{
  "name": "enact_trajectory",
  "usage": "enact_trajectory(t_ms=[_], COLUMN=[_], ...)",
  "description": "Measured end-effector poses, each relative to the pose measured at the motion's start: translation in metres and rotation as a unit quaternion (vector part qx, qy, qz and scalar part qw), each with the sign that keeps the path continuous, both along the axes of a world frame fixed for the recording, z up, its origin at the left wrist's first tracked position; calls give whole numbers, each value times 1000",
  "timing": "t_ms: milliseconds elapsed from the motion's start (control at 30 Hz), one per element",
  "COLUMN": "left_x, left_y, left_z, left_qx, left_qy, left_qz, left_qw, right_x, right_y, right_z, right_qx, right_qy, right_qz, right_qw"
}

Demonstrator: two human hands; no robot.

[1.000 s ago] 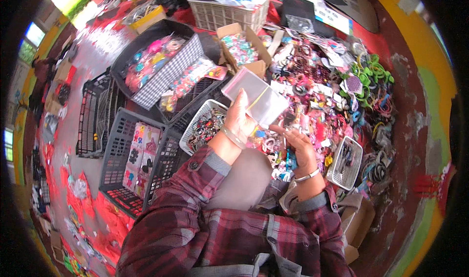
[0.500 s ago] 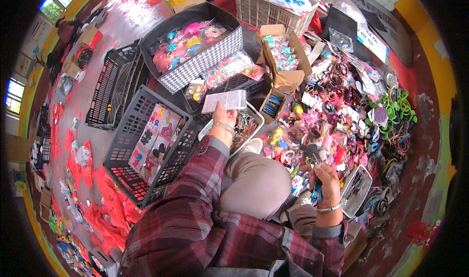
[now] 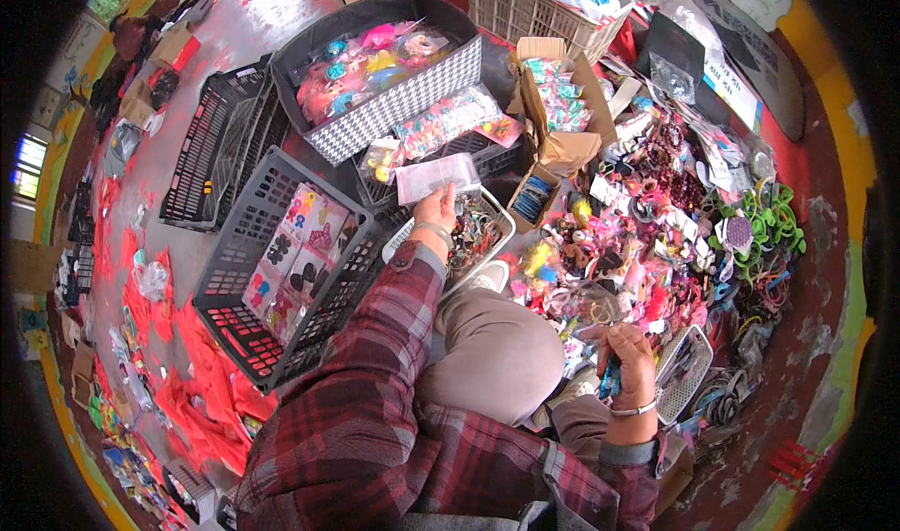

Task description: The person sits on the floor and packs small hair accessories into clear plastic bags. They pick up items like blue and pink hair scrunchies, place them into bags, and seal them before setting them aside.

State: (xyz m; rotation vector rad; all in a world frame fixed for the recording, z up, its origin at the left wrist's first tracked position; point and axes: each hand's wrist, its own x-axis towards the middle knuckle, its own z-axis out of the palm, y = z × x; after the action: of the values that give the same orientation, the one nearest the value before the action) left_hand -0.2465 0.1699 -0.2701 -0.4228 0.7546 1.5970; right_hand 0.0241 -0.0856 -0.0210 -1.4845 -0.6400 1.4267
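Observation:
My left hand (image 3: 435, 210) reaches over a white basket (image 3: 507, 220) of small hair accessories, its fingers closed at the near edge of a flat stack of clear plastic bags (image 3: 437, 177). Beside the heap on the right, my right hand (image 3: 630, 360) is half curled, thumb and forefinger close together. A small blue piece (image 3: 610, 379) shows beneath its fingers; what it is cannot be made out. A large pile of hair accessories (image 3: 647, 250) spreads beyond this hand. A small white basket (image 3: 684, 367) stands just right of it.
A black crate (image 3: 217, 329) with carded hair clips stands at the left, other black crates (image 3: 202, 170) behind it. Farther off are a houndstooth-sided bin (image 3: 403, 100) of packaged accessories, an open cardboard box (image 3: 600, 109) and a pale crate (image 3: 534, 15). Red sheeting (image 3: 211, 395) lies left.
The view has shifted slightly. My left fingers have moved a little at the edge of the bags. My right hand has shifted slightly, its fingers reaching farther forward.

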Motion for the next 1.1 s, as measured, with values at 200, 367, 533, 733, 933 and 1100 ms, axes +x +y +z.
enact_trajectory(t_ms=[200,367,533,733,933,1100], left_x=[11,26,33,-43,27,98], left_y=[24,35,51,45,-22,-81], left_z=[2,23,-5,-82,27,186], left_qx=[-18,-93,-94,124,49,267], left_qy=[-1,7,26,299,162,66], left_qz=[48,53,7,-317,-577,-729], left_qw=[999,994,995,892,799,627], right_x=[1,-2,1,15,38,39], right_y=[0,0,-5,3,-24,-28], right_z=[-4,-1,1,12,22,41], right_qx=[-13,-2,11,15,136,238], right_qy=[-11,4,-44,-13,111,189], right_qz=[19,12,-29,-72,-128,-69], right_qw=[1000,1000,999,997,976,950])
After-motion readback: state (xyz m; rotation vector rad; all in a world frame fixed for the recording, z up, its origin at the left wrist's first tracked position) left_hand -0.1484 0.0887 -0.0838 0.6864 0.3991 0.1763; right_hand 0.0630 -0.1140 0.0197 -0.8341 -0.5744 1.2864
